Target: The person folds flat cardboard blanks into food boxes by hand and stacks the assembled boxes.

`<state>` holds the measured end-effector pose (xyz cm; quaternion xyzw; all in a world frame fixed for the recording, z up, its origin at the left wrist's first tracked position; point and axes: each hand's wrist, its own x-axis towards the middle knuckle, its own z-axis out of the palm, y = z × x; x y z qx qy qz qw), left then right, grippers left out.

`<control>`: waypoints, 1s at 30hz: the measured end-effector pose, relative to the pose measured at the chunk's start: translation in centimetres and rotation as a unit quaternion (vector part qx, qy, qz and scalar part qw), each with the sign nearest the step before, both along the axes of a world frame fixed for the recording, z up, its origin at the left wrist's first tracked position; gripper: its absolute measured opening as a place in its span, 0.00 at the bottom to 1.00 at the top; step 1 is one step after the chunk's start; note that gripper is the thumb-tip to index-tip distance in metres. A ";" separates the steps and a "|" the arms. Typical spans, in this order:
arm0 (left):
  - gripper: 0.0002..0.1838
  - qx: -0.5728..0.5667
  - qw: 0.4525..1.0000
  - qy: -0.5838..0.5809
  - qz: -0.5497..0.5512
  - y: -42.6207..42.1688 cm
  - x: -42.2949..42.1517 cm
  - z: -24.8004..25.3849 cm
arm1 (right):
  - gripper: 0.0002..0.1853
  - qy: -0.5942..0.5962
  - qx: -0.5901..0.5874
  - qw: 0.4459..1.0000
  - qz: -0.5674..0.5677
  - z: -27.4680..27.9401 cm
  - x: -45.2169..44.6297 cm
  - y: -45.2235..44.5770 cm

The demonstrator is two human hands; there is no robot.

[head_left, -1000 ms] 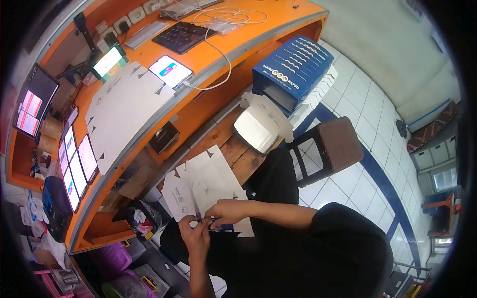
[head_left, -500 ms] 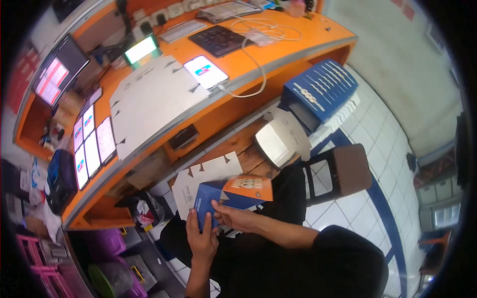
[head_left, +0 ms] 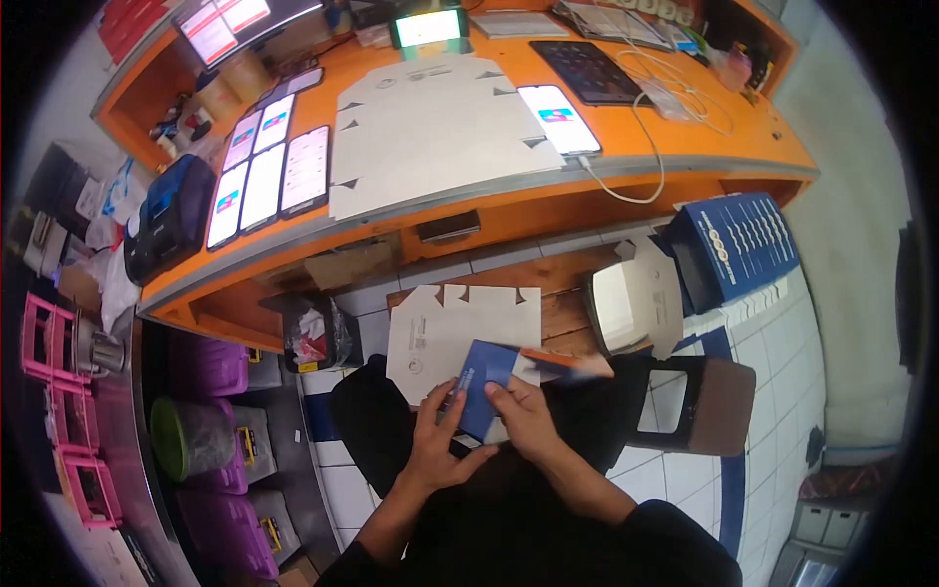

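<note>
A printed blue-and-orange cardboard box blank (head_left: 486,377), partly folded, is held above my lap. My right hand (head_left: 525,416) grips its blue panel, thumb on the front. Along the panel's lower left edge, the fingers of my left hand (head_left: 438,438) press against it. The orange flap (head_left: 567,363) sticks out to the right and looks blurred. Just beyond lies a flat white cardboard blank (head_left: 460,328) with notched edges, on a low wooden bench (head_left: 567,303). A white-lined folded cardboard piece (head_left: 626,303) leans at the bench's right end.
Flat blanks (head_left: 430,137) cover part of the orange counter, with several lit phones (head_left: 262,186) to their left and a charging phone (head_left: 558,119) to their right. Blue folded boxes (head_left: 736,249) are stacked at right, near a brown stool (head_left: 724,406). A bin (head_left: 318,328) stands left of the bench.
The view has turned, so the counter appears more level. The box blank's orange face has tilted away and shows as a narrow blurred flap. Both hands keep hold of the blue panel.
</note>
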<state>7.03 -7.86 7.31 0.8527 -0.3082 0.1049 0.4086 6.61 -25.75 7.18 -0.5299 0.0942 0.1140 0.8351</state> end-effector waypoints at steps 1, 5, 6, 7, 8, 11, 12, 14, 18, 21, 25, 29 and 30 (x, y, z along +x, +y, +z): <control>0.56 -0.056 0.996 0.063 -0.034 0.3 0.3 0.6 | 0.15 0.026 0.075 0.997 0.016 0.1 0.1 -0.6; 0.72 -0.075 0.981 0.137 -0.116 1.0 1.9 1.8 | 0.17 0.149 0.226 0.957 0.106 1.9 0.1 -1.5; 0.72 -0.076 0.982 0.132 -0.111 1.2 2.0 0.9 | 0.17 0.145 0.224 0.957 0.112 1.6 0.6 -2.1; 0.72 -0.072 0.965 0.226 -0.115 1.4 1.9 -0.8 | 0.18 0.120 0.266 0.952 0.090 1.2 1.0 -2.7; 0.72 -0.068 0.937 0.320 -0.118 1.4 1.7 -1.6 | 0.18 0.098 0.307 0.944 0.066 1.0 1.2 -3.0; 0.60 -0.229 0.832 0.495 -0.102 1.0 0.5 -5.3 | 0.23 0.072 0.370 0.925 0.039 -5.8 2.6 -3.9; 0.53 -0.319 0.743 0.585 -0.068 1.3 0.0 -7.8 | 0.26 0.007 0.411 0.910 0.057 -8.3 3.0 -4.2; 0.35 -0.442 0.558 0.698 0.079 2.4 -0.5 -12.7 | 0.48 -0.213 -0.366 0.854 0.303 -3.0 1.8 -3.7; 0.25 -0.507 0.460 0.721 0.107 1.8 -0.8 -12.4 | 0.41 -0.270 -0.616 0.559 0.485 -4.3 -1.7 -1.5; 0.29 -0.383 0.668 0.619 0.157 2.2 -1.4 -13.4 | 0.27 -0.179 -0.563 0.613 0.525 -4.0 0.2 -2.4; 0.30 -0.129 0.925 0.357 0.013 5.7 -0.3 -8.3 | 0.12 -0.151 -0.502 0.720 0.455 -4.7 0.0 -3.7; 0.15 -0.108 0.944 0.301 -0.080 6.2 0.7 -5.0 | 0.13 -0.118 -0.458 0.774 0.421 -4.7 1.1 -4.4; 0.13 -0.120 0.951 0.281 -0.039 6.1 0.6 -5.1 | 0.14 -0.121 -0.460 0.776 0.414 -4.5 1.4 -4.3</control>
